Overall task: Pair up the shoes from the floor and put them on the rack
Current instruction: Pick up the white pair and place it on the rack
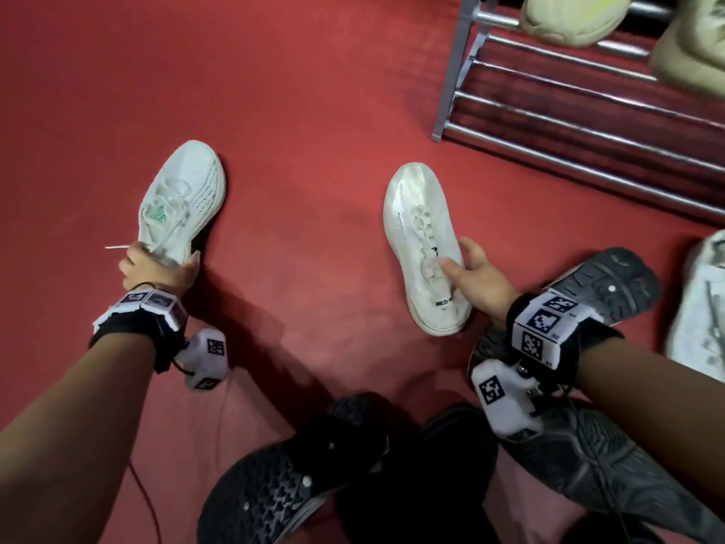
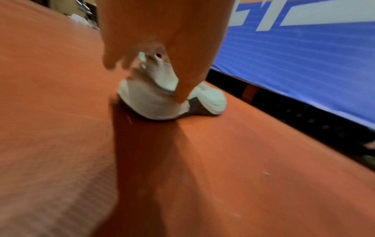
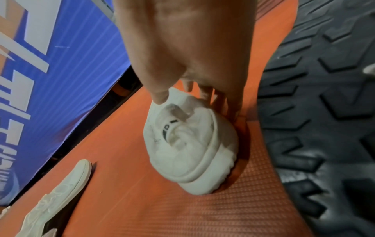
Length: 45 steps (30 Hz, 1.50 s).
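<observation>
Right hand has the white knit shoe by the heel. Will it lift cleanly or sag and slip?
The white knit shoe probably lifts lightly: thick foam-looking sole. Its heel collar looks soft, creased under the right hand, so the upper may buckle. Held at the heel only, the toe likely droops; the textured fabric should resist slipping.

Between my two hands a wide strip of bare red floor [image 1: 306, 159] runs up the middle of the frame, and nothing lies across it. At upper right the metal rack [image 1: 588, 111] stands with its lower bars bare, while pale shoes [image 1: 569, 17] crowd the top bars. Dark upturned shoes [image 1: 604, 284] press in right behind my right hand [image 1: 476, 276], and another pale shoe [image 1: 702, 300] blocks the right edge. Left of my left hand [image 1: 157, 268], bare floor.
</observation>
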{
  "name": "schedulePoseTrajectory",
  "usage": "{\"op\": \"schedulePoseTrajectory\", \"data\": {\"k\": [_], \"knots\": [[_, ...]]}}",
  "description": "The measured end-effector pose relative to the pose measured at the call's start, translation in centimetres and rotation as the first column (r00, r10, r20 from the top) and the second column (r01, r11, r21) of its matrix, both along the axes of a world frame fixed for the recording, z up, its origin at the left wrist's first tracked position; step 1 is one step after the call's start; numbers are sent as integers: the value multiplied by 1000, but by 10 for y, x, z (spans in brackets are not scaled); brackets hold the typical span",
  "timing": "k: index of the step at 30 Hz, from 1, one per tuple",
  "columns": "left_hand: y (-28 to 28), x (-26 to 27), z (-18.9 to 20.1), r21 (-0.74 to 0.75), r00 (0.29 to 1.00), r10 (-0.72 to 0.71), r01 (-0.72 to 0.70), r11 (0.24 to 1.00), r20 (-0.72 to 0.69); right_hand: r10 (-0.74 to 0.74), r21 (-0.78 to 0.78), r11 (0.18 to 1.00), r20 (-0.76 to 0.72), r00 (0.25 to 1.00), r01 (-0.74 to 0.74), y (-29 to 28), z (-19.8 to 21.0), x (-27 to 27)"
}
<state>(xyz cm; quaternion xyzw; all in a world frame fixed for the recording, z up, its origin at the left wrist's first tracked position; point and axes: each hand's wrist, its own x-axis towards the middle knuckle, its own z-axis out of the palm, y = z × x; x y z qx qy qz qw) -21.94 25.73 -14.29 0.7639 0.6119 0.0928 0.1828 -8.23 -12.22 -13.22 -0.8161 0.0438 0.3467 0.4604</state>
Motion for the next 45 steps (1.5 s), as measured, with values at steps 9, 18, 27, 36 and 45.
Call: {"op": "schedulePoseTrajectory", "data": {"k": [9, 18, 27, 36, 45], "knots": [[-157, 91, 11, -122, 835, -536, 549, 827, 128, -147, -128, 974, 266, 953, 186, -56, 16, 5], [-295, 125, 17, -415, 783, -564, 619, 667, 261, -69, -565, 709, 541, 838, 423, -187, 23, 1], [-309, 106, 8, -455, 790, -608, 571, 683, 78, -523, -611, 508, 340, 781, 607, -239, 19, -7], [-311, 103, 13, -466, 834, -517, 542, 699, 195, -598, -605, 437, 358, 717, 666, -227, 11, -12], [-316, 93, 9, -671, 953, -105, 276, 688, 284, -627, -294, 660, 290, 723, 691, -196, 16, -9]]}}
